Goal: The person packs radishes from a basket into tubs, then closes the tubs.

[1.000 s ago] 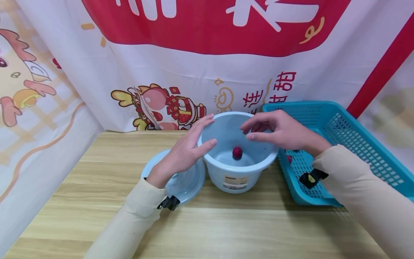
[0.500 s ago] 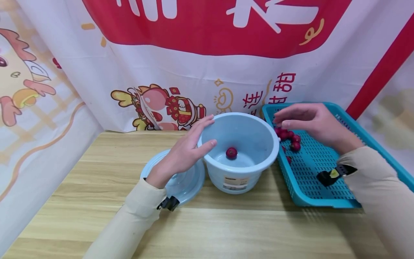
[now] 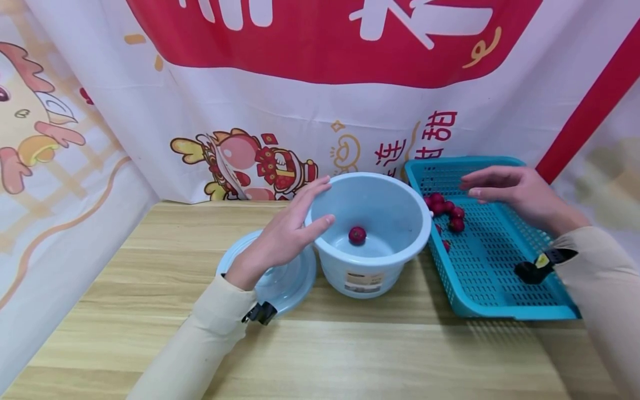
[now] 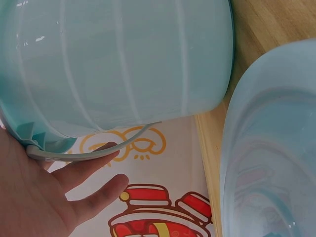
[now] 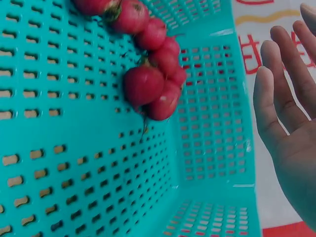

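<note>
A light blue bucket [image 3: 372,194] stands upright with one red radish [image 3: 357,235] on its bottom. My left hand [image 3: 285,230] lies against its left rim, fingers extended and thumb over the edge. In the left wrist view the bucket's thin handle [image 4: 94,154] runs beside those fingers. My right hand [image 3: 520,191] hovers over the far right part of a teal basket [image 3: 490,272], fingers loosely bent and holding nothing. Several radishes [image 5: 143,85] lie bunched along the basket's left side, to the left of that hand.
Under my left wrist, a round light blue lid [image 3: 290,289] lies on the wooden table [image 3: 320,355], partly hidden by the arm. A printed white curtain [image 3: 280,105] hangs right behind the bucket and basket.
My right hand has moved right, from above the bucket to above the basket. The radish in the bucket has shifted slightly left and come to rest. My left hand has stayed put.
</note>
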Available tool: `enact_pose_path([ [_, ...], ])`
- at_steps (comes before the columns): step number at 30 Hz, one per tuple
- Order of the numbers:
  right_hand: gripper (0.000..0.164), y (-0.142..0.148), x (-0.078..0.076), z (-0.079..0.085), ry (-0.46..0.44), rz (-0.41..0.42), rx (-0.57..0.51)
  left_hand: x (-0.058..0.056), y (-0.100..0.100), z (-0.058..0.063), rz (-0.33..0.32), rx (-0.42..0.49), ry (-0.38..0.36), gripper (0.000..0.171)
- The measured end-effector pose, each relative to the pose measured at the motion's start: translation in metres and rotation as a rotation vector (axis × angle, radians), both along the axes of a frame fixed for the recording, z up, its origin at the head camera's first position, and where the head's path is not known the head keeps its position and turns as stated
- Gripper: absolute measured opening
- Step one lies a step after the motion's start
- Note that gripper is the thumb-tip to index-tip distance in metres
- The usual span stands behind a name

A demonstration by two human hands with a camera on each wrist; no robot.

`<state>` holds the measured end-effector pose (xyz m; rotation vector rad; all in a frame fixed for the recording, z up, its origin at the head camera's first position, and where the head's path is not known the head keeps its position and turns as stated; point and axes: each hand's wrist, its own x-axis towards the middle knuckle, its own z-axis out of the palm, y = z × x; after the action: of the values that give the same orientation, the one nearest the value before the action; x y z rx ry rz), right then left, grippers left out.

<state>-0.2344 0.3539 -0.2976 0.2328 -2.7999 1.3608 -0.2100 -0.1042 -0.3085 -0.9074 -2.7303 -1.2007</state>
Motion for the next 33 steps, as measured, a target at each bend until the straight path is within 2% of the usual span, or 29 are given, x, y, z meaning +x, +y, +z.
enact_pose_path([
  [11,0.061,0.012,-0.012,-0.015,-0.168,0.019,0.085,-0.001,-0.001,-0.001,0.005,0.001,-0.014,0.073],
  [26,0.059,0.015,-0.021,-0.031,-0.279,0.050,0.227,-0.001,0.002,0.001,-0.013,-0.001,0.001,0.072],
  [33,0.059,0.013,-0.025,-0.036,-0.302,0.039,0.236,-0.001,0.001,0.000,-0.001,-0.001,-0.004,0.073],
])
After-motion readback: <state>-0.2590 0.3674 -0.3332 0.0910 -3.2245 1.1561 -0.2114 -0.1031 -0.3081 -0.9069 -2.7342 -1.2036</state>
